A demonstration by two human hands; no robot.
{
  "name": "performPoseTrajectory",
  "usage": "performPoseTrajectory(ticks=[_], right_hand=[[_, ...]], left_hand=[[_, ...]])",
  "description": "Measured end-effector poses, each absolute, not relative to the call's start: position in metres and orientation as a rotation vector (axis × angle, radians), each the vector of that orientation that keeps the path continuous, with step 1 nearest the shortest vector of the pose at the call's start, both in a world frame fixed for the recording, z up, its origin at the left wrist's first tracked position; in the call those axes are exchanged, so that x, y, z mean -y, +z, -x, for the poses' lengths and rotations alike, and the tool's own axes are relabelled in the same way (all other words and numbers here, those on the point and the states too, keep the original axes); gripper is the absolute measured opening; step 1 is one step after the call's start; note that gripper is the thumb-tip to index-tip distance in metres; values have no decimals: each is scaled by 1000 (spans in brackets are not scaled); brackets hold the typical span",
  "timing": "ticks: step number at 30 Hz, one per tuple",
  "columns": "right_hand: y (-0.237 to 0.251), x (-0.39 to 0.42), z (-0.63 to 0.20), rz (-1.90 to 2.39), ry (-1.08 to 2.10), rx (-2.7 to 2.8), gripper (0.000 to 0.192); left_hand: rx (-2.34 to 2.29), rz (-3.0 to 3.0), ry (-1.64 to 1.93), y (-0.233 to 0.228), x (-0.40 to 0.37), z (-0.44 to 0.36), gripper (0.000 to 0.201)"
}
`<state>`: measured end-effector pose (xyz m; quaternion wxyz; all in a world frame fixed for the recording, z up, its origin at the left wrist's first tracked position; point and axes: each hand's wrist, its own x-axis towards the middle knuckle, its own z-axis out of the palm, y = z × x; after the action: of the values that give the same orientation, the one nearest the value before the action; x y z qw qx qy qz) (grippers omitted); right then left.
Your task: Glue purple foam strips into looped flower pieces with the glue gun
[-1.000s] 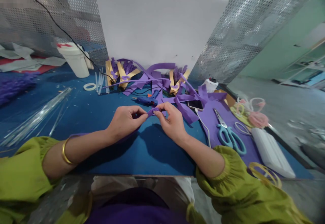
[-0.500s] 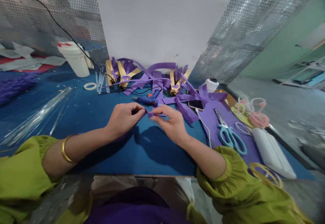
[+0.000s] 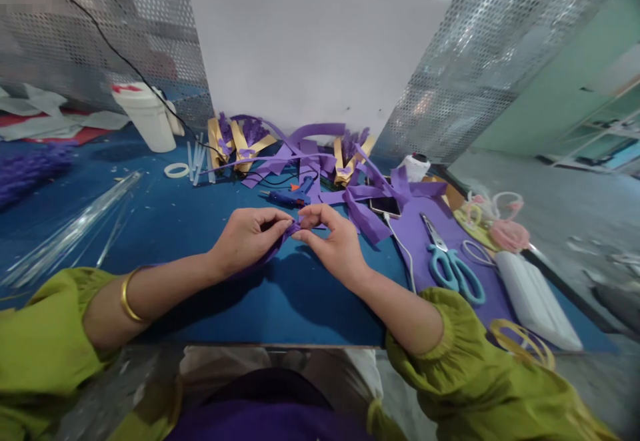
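Observation:
Over the middle of the blue table, my left hand point(image 3: 254, 237) and my right hand point(image 3: 334, 241) meet at the fingertips. Between them is a purple strip point(image 3: 294, 229), gathered or folded where I pinch it. Part of the strip trails down to the left behind my left wrist. Its ends are mostly hidden by my fingers, and I cannot make out whether it is paper or ribbon. Just beyond my hands lies a blue glue gun point(image 3: 290, 195). More purple strips point(image 3: 310, 161) are strewn behind it.
Small yellow-wrapped purple bouquets point(image 3: 249, 144) stand along the white board. To the left are glue sticks point(image 3: 199, 161), a tape roll point(image 3: 177, 170), a white cup point(image 3: 150, 121) and clear strips point(image 3: 80, 227). Scissors point(image 3: 453, 267), a phone point(image 3: 385, 207) and a white pack point(image 3: 537, 301) lie right.
My left hand has shifted slightly right and down, closer to my right hand. The purple strip between my fingertips now looks more bunched, and its trailing part shows more below my left hand.

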<state>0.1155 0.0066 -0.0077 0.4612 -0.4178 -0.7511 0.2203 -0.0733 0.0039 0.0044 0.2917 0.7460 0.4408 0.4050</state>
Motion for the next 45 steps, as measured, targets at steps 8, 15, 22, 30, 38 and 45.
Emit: performPoseTrajectory(ticks=[8, 15, 22, 30, 38, 45], right_hand=[[-11, -9, -118, 905, 7, 2072, 13], [-9, -11, -119, 1020, 247, 2027, 11], [-6, -14, -117, 1118, 692, 1824, 12], [-8, -14, -116, 1143, 693, 1791, 12], [-9, -13, -116, 1158, 659, 1788, 12], [-10, -14, -116, 1169, 661, 1778, 12]], left_hand=[[-1103, -1638, 1059, -1, -8, 70, 25], [-1038, -1470, 942, 2, -10, 69, 27], [-1189, -2079, 986, 0, -11, 77, 29], [-1230, -2228, 987, 0, -2, 75, 37], [-1258, -2257, 1032, -1, -2, 74, 29], [-1248, -2448, 1012, -5, -1, 75, 26]])
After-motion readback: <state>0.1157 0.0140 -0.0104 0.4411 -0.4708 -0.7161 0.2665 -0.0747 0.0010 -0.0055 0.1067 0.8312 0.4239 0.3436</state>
